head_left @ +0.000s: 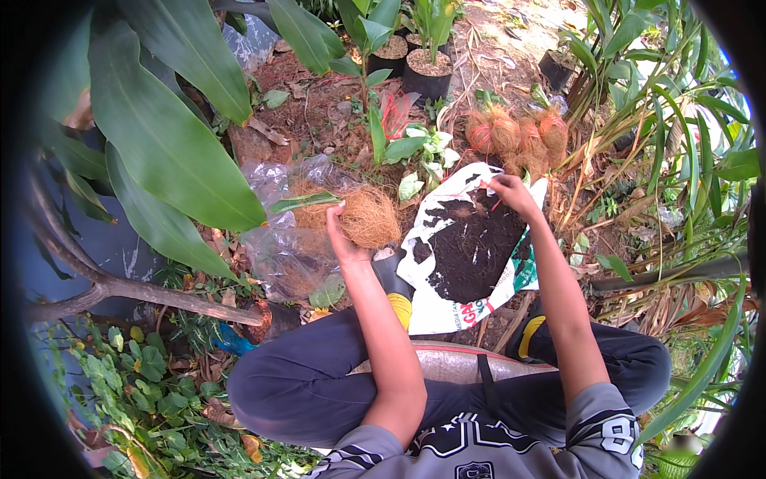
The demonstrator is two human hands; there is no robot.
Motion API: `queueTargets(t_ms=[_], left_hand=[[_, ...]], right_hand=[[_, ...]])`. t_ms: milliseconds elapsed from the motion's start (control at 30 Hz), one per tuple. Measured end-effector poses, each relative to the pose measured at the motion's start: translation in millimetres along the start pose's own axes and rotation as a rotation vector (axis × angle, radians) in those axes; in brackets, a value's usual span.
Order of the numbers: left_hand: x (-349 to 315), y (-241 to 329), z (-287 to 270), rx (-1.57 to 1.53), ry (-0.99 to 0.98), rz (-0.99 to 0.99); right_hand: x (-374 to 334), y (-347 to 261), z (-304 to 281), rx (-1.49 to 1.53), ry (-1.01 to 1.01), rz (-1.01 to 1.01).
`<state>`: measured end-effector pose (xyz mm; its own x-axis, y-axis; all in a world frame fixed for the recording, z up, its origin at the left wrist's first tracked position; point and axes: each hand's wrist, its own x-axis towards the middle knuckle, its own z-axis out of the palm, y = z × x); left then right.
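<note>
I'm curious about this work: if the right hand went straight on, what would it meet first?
The right hand would probably meet the white sack at its upper edge, though the hand's height is unclear; it might pass over.

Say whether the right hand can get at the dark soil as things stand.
Probably yes: the right hand is at the far side of the white bag, and the dark soil lies exposed close by, with nothing seen blocking the way. Whether that hand pinches something thin is hard to tell.

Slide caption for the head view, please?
Left hand holds a brown fibre clump; right hand is at the edge of a white bag with dark soil.
</note>
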<state>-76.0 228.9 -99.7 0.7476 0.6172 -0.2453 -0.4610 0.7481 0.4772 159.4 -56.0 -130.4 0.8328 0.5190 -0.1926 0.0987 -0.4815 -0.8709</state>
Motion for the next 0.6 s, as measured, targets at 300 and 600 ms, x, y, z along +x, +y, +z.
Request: queueTargets(t_ms=[300, 600], left_hand=[[2.8, -10.2, 6.1, 0.024, -0.017, -0.046], [-2.3, -32.0, 11.3, 0.082, -0.094, -0.203]], right_hand=[[-28.6, 14.8, -121.8, -0.101, 0.497, 0.096], [-50.9, -6.6, -78.4, -0.011, -0.014, 0.092]])
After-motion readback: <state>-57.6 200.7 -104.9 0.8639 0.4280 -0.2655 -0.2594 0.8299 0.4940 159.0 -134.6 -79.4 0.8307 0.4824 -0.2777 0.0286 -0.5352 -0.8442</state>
